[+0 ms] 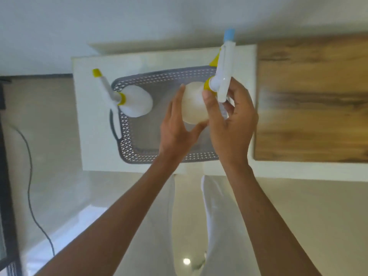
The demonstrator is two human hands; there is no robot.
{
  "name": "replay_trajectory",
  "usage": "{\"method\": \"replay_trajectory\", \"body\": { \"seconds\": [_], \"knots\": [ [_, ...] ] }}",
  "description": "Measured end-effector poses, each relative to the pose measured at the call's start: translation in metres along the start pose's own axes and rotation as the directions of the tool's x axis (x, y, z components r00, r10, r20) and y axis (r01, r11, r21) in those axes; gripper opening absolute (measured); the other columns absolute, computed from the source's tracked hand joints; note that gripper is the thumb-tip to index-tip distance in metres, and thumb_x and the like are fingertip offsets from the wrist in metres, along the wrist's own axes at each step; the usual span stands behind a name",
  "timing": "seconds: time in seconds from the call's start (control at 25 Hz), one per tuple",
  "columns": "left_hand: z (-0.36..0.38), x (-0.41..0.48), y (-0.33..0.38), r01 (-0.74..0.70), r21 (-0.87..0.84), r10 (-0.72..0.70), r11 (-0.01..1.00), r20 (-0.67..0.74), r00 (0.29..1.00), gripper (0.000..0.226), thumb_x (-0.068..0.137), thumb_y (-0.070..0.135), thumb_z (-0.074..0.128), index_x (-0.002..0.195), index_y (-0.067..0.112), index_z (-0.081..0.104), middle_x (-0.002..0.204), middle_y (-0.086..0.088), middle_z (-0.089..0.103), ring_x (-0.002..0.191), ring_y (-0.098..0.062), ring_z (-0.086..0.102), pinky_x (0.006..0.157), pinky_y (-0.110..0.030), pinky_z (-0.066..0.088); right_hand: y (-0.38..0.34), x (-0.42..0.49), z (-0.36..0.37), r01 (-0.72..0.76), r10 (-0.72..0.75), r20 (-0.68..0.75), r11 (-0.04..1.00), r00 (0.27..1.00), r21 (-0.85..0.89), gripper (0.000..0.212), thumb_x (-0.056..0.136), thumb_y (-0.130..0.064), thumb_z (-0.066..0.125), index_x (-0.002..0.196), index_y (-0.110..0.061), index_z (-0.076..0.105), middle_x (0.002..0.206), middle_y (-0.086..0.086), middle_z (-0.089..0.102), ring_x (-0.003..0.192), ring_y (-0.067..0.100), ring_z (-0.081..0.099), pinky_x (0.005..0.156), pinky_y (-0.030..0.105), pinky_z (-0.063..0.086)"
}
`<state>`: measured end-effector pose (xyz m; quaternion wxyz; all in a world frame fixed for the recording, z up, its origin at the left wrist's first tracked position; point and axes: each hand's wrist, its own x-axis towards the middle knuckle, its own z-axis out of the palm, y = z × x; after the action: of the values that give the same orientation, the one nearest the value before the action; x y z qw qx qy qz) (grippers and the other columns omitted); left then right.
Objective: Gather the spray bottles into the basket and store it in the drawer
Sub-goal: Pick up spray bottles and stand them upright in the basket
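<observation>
Your bare arms (127, 212) are closest, reaching out over your white trousers (217, 216) and the pale shiny floor (51, 136). On the floor to your left, a thin black cable (29, 176) runs beside a dark frame (6, 176) at the edge of the view. In front of you is a white top (91, 116) that stands against a plain pale wall (139, 20). Just beside it on your right is a brown wooden top (310, 96). A grey basket (139, 154) full of little holes sits on the white top. One spray bottle (137, 103) is already in the basket's left end, and its yellow-tipped sprayer leans out over the rim. You hold the other spray bottle (193, 104) with both hands over the right part of the basket. You cannot tell if it touches the bottom. Your left hand (175, 128) cups its round white body, with the fingers up one side and the thumb under it. Your right hand (235, 124) has its thumb on the yellow collar, and its fingers curl round the white sprayer. The blue tip (229, 34) of the sprayer points away from you, past the basket's far rim.
</observation>
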<state>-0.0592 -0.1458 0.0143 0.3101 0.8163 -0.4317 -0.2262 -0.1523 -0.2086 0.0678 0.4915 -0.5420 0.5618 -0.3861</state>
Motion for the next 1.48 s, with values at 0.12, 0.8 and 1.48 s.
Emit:
{"method": "replay_trajectory", "body": {
  "seconds": [0.12,0.8,1.48],
  "knots": [
    [-0.002,0.003,-0.026,0.103,-0.061,-0.105,0.993,-0.035,0.994,0.094,0.075,0.037,0.08,0.149,0.003,0.033,0.149,-0.009,0.049,0.132,-0.023,0.053,0.102,-0.027,0.046,0.008,-0.005,0.031,0.091,-0.081,0.094,0.99,0.992,-0.106,0.028,0.091,-0.011,0.073,0.117,-0.003,0.068,0.114,0.003,0.071,0.106,0.01,0.068,0.092,0.013,0.052],
    [-0.015,0.022,-0.081,0.384,-0.132,-0.385,0.914,0.014,0.923,0.063,0.091,0.02,0.066,0.147,0.008,0.041,0.1,-0.001,0.066,0.087,-0.016,0.066,0.074,-0.021,0.054,0.051,-0.015,0.094,0.246,-0.195,0.236,0.946,0.952,-0.211,0.03,0.091,-0.005,0.071,0.12,0.001,0.065,0.117,0.012,0.069,0.11,0.019,0.066,0.093,0.038,0.059],
    [-0.038,-0.071,-0.05,0.204,-0.153,-0.183,0.967,0.142,0.973,0.076,0.092,0.032,0.069,0.155,0.025,0.027,0.126,-0.007,0.069,0.104,-0.007,0.07,0.094,-0.015,0.051,0.051,-0.058,0.038,-0.004,-0.003,-0.041,0.983,0.999,-0.184,0.043,0.088,-0.02,0.077,0.127,-0.008,0.062,0.124,0.001,0.065,0.116,0.011,0.062,0.097,0.029,0.057]
  ]
}}
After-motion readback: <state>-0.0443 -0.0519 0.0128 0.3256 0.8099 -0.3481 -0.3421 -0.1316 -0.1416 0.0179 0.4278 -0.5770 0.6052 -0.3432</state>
